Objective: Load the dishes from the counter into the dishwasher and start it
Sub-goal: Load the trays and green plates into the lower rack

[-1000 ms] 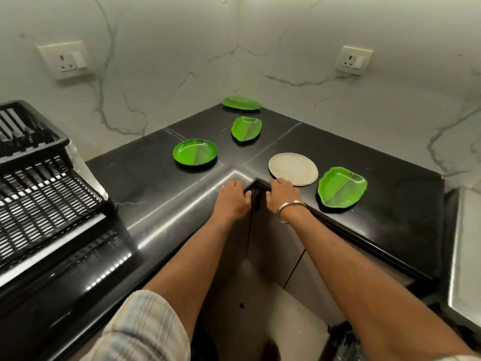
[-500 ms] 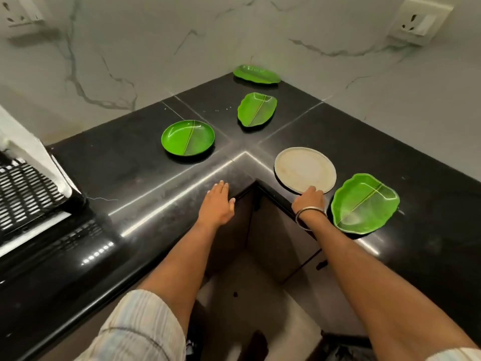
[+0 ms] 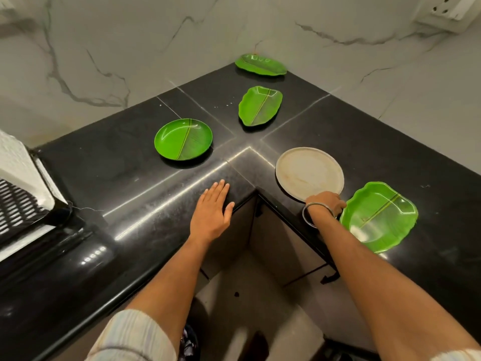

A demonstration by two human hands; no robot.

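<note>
Several dishes lie on the black corner counter (image 3: 117, 173). A round beige plate (image 3: 309, 173) sits near the inner corner, and my right hand (image 3: 325, 201) curls its fingers over its near rim. Just right of that hand lies a green leaf-shaped plate (image 3: 380, 217). A round green plate (image 3: 183, 143) is left of centre. Behind it, a second leaf plate (image 3: 260, 105) and a third leaf plate (image 3: 260, 65) lie toward the wall corner. My left hand (image 3: 212, 212) rests flat on the counter edge with straight fingers, holding nothing. No dishwasher is in view.
A black dish rack (image 3: 15, 204) with a white tray stands at the left edge. Marble walls close the back of the counter, with a wall socket (image 3: 447, 9) at the top right. Cabinet doors and floor show below the inner corner.
Both hands left the counter's inner corner. The right hand moved right to the beige plate's near rim; the left moved left and flattened on the counter. The view came closer and tilted down.
</note>
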